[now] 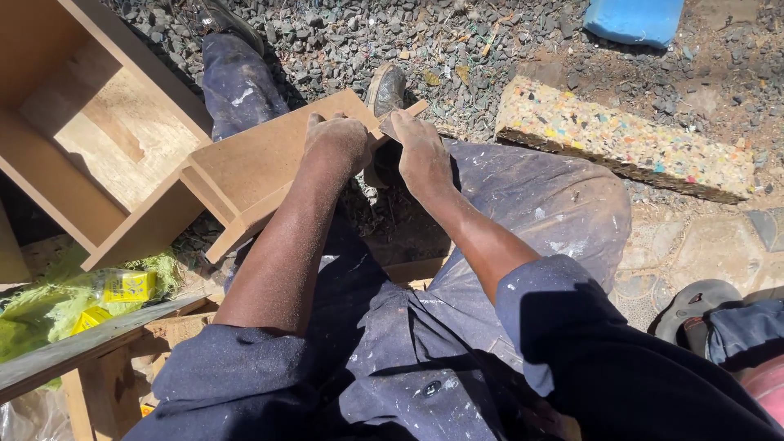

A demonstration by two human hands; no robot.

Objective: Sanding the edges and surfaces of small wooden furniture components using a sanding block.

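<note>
Closest in, dark blue work trousers [523,204] dusted with pale powder, both forearms reaching forward over the lap. Further out, left hand [336,140] curled down over the top edge of a small brown board box [261,167], fingers clamped on the rim near its far corner. Just beside it, right hand [420,151] closed on a thin flat piece [400,118], probably a sanding scrap, pressed against that same corner; hard to tell its exact kind. Box thus directly under and between both hands, tilted, propped over the knee, one lower end hanging free above the gravel [457,49]. Likely risks: slipping off the corner and scraping knuckles on the sharp edge, since grip and working piece sit touching; tipping or dropping of the box, being held at one end only; dust drifting up toward the face. Beyond, a worn shoe [385,88] just past the box, a larger open wooden cabinet [90,139] to the left, a speckled foam block [621,139] well apart to the right.
</note>
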